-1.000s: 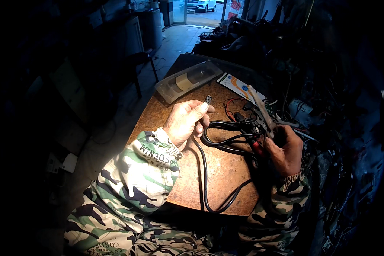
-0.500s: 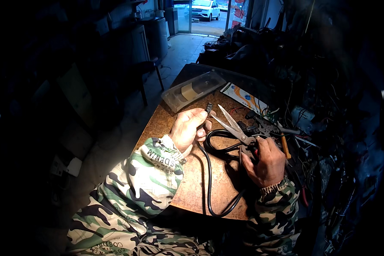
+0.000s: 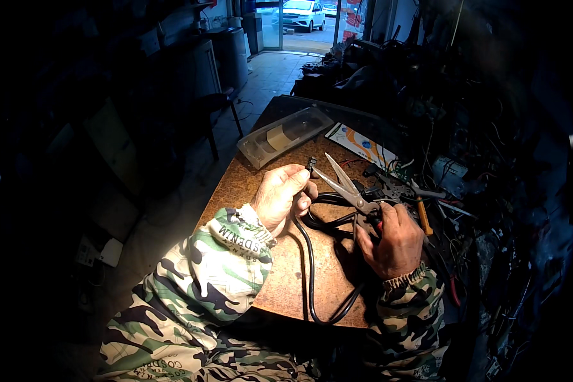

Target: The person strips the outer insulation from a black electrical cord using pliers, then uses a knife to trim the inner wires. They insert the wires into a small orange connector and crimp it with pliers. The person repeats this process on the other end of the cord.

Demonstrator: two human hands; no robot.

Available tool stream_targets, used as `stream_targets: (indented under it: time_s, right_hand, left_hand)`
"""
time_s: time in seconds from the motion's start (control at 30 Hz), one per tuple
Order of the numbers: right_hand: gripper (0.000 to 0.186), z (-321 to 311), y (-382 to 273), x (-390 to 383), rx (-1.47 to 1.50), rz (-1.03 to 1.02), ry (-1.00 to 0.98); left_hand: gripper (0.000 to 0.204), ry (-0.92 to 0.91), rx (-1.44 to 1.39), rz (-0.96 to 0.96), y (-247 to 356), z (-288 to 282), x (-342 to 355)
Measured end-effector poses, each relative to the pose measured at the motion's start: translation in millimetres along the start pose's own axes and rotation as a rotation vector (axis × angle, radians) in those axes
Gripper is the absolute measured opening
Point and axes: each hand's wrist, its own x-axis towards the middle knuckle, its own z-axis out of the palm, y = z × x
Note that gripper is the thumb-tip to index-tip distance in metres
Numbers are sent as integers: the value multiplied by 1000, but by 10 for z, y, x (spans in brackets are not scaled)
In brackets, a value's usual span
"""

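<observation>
At the far left, a small white box [image 3: 111,252] sits on the dim floor, and farther back stands a dark stool [image 3: 211,103]. Next comes the left sleeve [image 3: 232,261], in a camouflage print, gathered at the wrist. Beyond it, toward the worktop's [image 3: 280,286] left edge, lies a clear plastic tray [image 3: 251,151] set at a slant, with a tan strip [image 3: 278,137] across its middle.

The left hand [image 3: 285,194] is raised over the worktop and pinches a small black connector [image 3: 311,163] between thumb and forefinger, its end standing up past the fingertips. A black cable [image 3: 311,261] hangs down from beneath this hand, bends round near the front edge and turns back toward the right; more loops of it lie between the two hands.

A pair of scissors [image 3: 361,204] follows, blades spread. The left blade's tip is right at the connector, though whether they actually touch is hard to tell. Behind the scissors lies a white and orange card [image 3: 363,144]. The right hand [image 3: 396,240] is wrapped around the scissors' handles. Just to its right is a tool with an orange handle [image 3: 424,218], beside a dark tangle of wires and parts.
</observation>
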Motion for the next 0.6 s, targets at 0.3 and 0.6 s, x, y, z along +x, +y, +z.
stream_targets:
  time_s: [0.3, 0.6]
  right_hand:
    - [42, 25, -2, 26, 197, -1, 2]
    - [38, -2, -19, -42, 1769, 525, -715]
  left_hand:
    - [22, 42, 16, 29, 81, 34, -61]
    - [26, 0, -18, 105, 102, 62, -37]
